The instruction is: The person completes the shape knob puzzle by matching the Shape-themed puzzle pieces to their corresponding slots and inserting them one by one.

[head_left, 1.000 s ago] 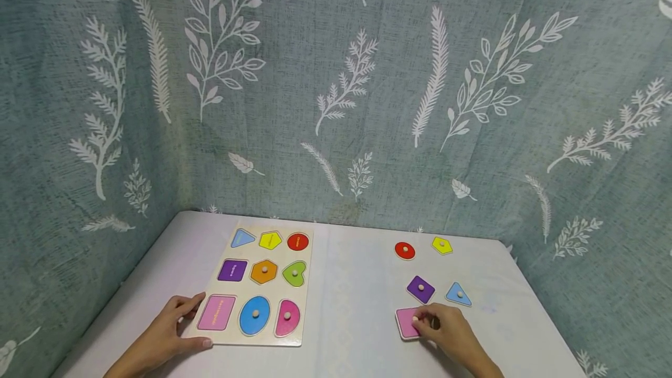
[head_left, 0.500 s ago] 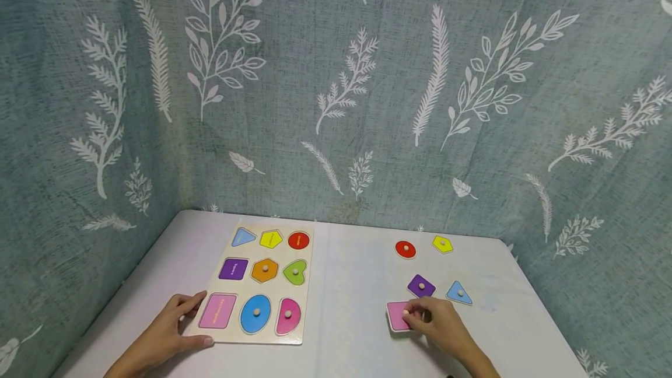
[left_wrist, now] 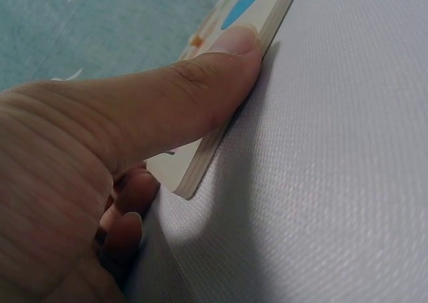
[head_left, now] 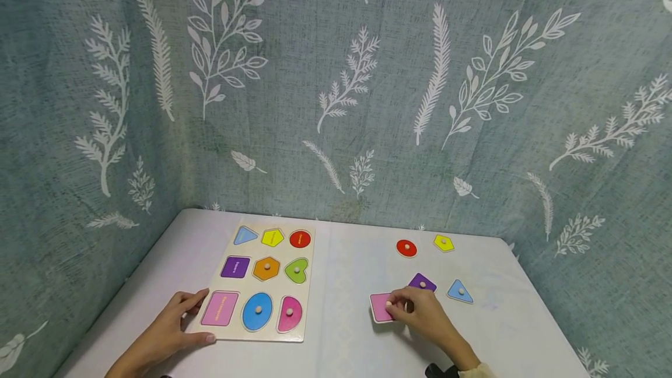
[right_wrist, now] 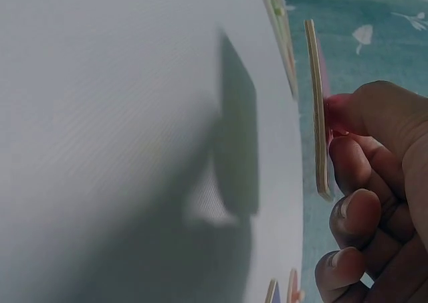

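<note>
In the head view my right hand (head_left: 420, 311) pinches the knob of a pink rectangle puzzle piece (head_left: 379, 308) between thumb and fingertips. That piece is off the table, its shadow below; the right wrist view shows the piece (right_wrist: 316, 109) edge-on. A wooden shape puzzle board (head_left: 262, 334) lies at the left. My left hand (head_left: 175, 325) holds its near left corner, thumb along the near edge and fingers at the left side. The left wrist view shows the thumb (left_wrist: 194, 82) on the board's edge. On the board, the pink rectangle slot (head_left: 220, 310) is unfilled.
Loose knobbed pieces lie on the right: a red circle (head_left: 406, 248), a yellow pentagon (head_left: 444, 242), a blue triangle (head_left: 460, 292) and a purple square (head_left: 423, 282) partly behind my right hand. In the board sit a blue oval (head_left: 257, 319) and other pieces. Patterned cloth (head_left: 346, 104) hangs behind.
My right hand has lifted the pink rectangle piece from the table and carried it leftward, toward the board. The left hand stays at the board's corner.
</note>
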The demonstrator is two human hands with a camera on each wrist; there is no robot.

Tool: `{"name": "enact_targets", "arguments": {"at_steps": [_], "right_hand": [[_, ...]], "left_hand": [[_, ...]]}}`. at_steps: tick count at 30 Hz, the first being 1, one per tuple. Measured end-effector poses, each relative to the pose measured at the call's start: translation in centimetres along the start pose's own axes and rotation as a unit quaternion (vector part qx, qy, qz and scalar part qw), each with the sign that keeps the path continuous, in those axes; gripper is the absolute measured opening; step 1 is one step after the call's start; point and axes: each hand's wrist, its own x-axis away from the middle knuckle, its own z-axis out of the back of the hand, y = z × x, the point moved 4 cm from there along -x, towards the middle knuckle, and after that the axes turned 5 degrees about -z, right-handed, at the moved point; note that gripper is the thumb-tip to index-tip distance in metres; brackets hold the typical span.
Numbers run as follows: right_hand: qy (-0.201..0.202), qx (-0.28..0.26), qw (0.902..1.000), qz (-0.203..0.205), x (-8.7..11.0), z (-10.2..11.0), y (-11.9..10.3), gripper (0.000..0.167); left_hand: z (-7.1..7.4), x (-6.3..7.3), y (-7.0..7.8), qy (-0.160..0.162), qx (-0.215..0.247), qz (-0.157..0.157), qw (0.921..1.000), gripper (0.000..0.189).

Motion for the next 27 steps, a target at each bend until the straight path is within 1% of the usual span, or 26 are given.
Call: {"name": "enact_targets", "arguments": {"at_steps": [6, 15, 22, 27], "right_hand": [[-0.002, -0.015, 0.9996, 0.023, -1.0, -0.6, -1.2, 0.006], [0.014, -0.027, 0.9978, 0.059, -2.8, -1.7, -3.0, 0.008], [0.002, -0.032, 0.9962, 0.081, -4.0, -2.7, -4.4, 0.01], [-0.002, -0.025, 0.9953, 0.093, -4.7, -3.7, -5.4, 0.011]], "left_hand": [[0.0, -0.1, 0.1, -0.003, 0.005, 0.002, 1.0, 0.109], [0.0, 0.0, -0.2, -0.002, -0.002, 0.009, 1.0, 0.111], [-0.1, -0.1, -0.3, 0.001, 0.0, 0.017, 0.9999, 0.112], [-0.2, -0.1, -0.2, 0.001, -0.002, 0.009, 1.0, 0.111]]}}
